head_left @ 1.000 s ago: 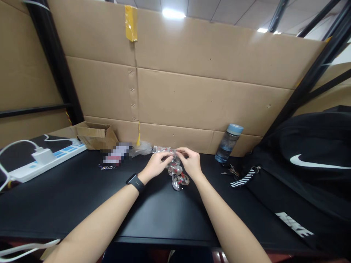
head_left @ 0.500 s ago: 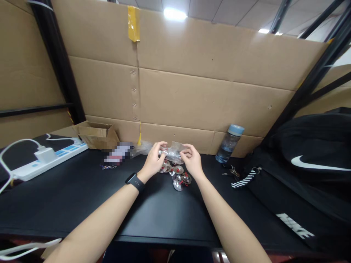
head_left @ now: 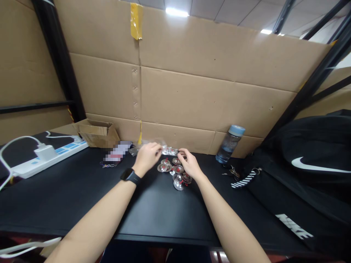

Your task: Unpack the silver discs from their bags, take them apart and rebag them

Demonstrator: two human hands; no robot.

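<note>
Small silver finger cymbals with red loops lie in a loose cluster on the black table. Behind them, a clear packet with shiny round pieces inside sits between my hands. My left hand, a black watch on its wrist, is at the packet's left end. Its fingers are pinched together and slightly blurred, with smeared clear plastic film just above them that seems to be in its grasp. At the packet's right end is my right hand, fingers curved and thumb apart, near the rear cymbals.
Left of the hands are crumpled plastic, a pixelated card, an opened cardboard box and a white power strip. To the right stand a blue-capped bottle, keys and a black bag. A cardboard wall rises behind.
The packet both hands held up is now lower, behind the cymbals. My left hand has shifted left, with clear film smearing above it. More cymbals show between the hands.
</note>
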